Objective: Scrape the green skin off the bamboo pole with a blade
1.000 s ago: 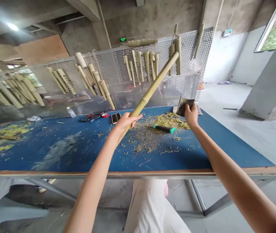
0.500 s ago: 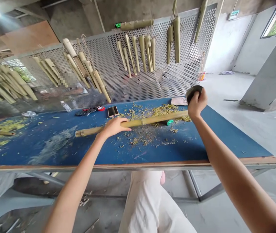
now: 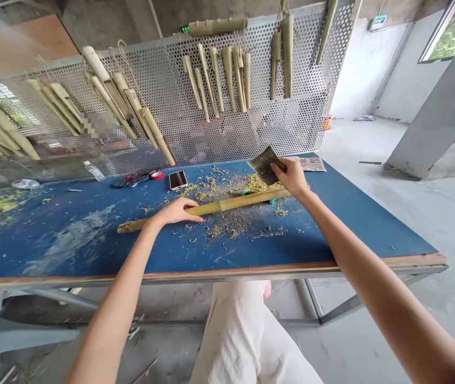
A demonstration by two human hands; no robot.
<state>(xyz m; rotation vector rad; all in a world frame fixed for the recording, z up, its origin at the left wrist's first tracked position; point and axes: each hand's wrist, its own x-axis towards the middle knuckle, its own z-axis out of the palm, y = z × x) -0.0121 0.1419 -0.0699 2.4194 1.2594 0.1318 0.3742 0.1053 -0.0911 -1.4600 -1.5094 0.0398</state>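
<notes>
A bamboo pole [image 3: 237,202] lies slantwise across the blue table, its right part raised over a green and black object [image 3: 272,201]. My left hand [image 3: 175,211] is closed around the pole left of its middle node, thumb on the near side. In my right hand [image 3: 293,177] a dark, slightly curved sheet of sandpaper [image 3: 265,165] is pinched by one edge. It hangs above and behind the pole's right part, apart from it. The wrist of that hand hides the pole's right end. Yellow-green shavings [image 3: 231,230] lie scattered around the pole.
Behind the pole lie a phone [image 3: 178,180], a red tape roll [image 3: 156,175] and a clear bottle [image 3: 94,171]. A printed paper [image 3: 313,164] is at the back right. Bamboo pieces [image 3: 229,77] hang on a perforated metal panel [image 3: 227,141] along the table's back edge.
My right hand has moved left and turned, so the sandpaper now faces flat to view above the pole. My left hand stays on the pole, and the whole view has shifted slightly.
</notes>
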